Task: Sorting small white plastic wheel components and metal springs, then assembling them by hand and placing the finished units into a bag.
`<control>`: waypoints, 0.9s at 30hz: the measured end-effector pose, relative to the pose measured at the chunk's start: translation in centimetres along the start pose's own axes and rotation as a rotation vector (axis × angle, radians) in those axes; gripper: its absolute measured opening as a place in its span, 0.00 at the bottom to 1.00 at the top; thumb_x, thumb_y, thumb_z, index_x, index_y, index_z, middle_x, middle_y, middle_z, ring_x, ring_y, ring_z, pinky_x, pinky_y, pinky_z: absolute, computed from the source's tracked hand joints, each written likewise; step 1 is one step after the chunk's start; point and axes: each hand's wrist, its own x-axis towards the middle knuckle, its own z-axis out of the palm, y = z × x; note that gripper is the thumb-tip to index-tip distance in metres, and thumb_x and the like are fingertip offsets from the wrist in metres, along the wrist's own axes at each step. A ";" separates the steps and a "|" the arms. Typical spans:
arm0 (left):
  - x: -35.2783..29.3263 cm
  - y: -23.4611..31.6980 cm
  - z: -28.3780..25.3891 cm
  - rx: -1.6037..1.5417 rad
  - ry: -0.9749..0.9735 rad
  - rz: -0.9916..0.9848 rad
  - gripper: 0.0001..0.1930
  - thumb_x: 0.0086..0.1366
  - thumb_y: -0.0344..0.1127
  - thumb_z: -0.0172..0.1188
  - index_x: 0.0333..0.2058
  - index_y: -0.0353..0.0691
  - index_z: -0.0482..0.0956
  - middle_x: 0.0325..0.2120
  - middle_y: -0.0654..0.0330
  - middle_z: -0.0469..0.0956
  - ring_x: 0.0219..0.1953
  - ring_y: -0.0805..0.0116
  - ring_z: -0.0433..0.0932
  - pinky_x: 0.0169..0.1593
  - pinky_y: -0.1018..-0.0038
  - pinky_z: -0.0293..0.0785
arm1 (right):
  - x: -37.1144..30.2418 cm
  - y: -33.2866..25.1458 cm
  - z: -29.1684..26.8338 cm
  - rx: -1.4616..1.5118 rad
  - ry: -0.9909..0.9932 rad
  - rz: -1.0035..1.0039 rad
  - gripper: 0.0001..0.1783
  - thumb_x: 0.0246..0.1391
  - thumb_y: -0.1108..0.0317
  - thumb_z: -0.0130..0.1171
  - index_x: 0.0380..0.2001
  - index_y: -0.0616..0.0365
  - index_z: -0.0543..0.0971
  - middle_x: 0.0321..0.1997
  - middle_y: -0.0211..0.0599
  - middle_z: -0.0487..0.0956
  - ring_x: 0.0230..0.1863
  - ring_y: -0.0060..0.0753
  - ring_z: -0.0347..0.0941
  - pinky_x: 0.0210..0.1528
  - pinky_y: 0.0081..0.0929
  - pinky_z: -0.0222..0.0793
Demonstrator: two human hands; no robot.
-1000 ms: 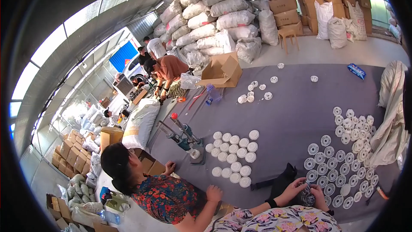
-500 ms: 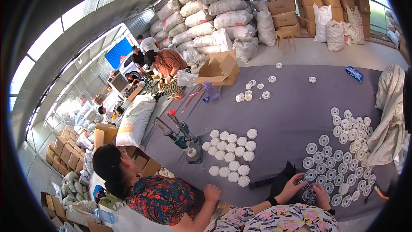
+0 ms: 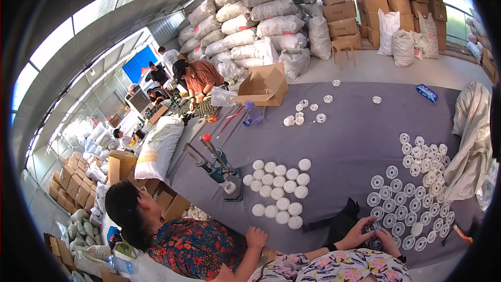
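In front of my body, at the table's near edge, both hands meet around a small bunch of shiny dark-and-silver pieces [image 3: 372, 227]; their exact kind does not show. The fingers of my left hand [image 3: 357, 234] curl over them from the left. My right hand [image 3: 386, 241] closes on them from the right. Beside my left hand lies a black cloth bag [image 3: 342, 224] with a strap. Just beyond my right hand, rows of round plastic pieces with ringed centres [image 3: 401, 198] cover the table. White round caps [image 3: 278, 181] stand in rows farther left.
A green hand press [image 3: 222, 169] with a red knob stands left of the caps. A co-worker in a flowered top [image 3: 198, 243] sits at my left. Beyond are loose white parts [image 3: 299, 120], an open carton [image 3: 263, 86], a blue packet [image 3: 427, 93], and a draped sack [image 3: 467, 141].
The whole view has shifted slightly. My hands stay together on the shiny pieces, with the right fingers moved a little closer over them.
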 end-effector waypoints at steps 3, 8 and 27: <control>0.1 -0.9 -0.2 -0.068 0.045 -0.061 0.22 0.60 0.29 0.55 0.53 0.36 0.62 0.48 0.59 0.67 0.52 0.72 0.64 0.55 0.76 0.60 | -0.4 -0.3 0.5 0.024 -0.052 -0.021 0.18 0.53 0.66 0.52 0.43 0.67 0.70 0.34 0.34 0.75 0.34 0.23 0.73 0.34 0.19 0.68; -0.1 -0.6 -0.1 -0.148 0.122 -0.131 0.21 0.62 0.31 0.55 0.52 0.35 0.63 0.46 0.57 0.69 0.51 0.71 0.66 0.55 0.76 0.61 | -0.3 -0.2 0.5 -0.182 -0.006 -0.044 0.17 0.53 0.64 0.52 0.42 0.67 0.72 0.34 0.33 0.75 0.34 0.20 0.71 0.35 0.17 0.66; -0.5 -0.7 0.6 -0.023 0.014 -0.045 0.25 0.61 0.30 0.55 0.56 0.37 0.60 0.50 0.58 0.66 0.52 0.72 0.65 0.56 0.75 0.60 | -0.2 0.3 -1.4 -0.245 -0.015 -0.066 0.16 0.54 0.66 0.51 0.43 0.66 0.71 0.34 0.32 0.75 0.31 0.20 0.71 0.34 0.18 0.67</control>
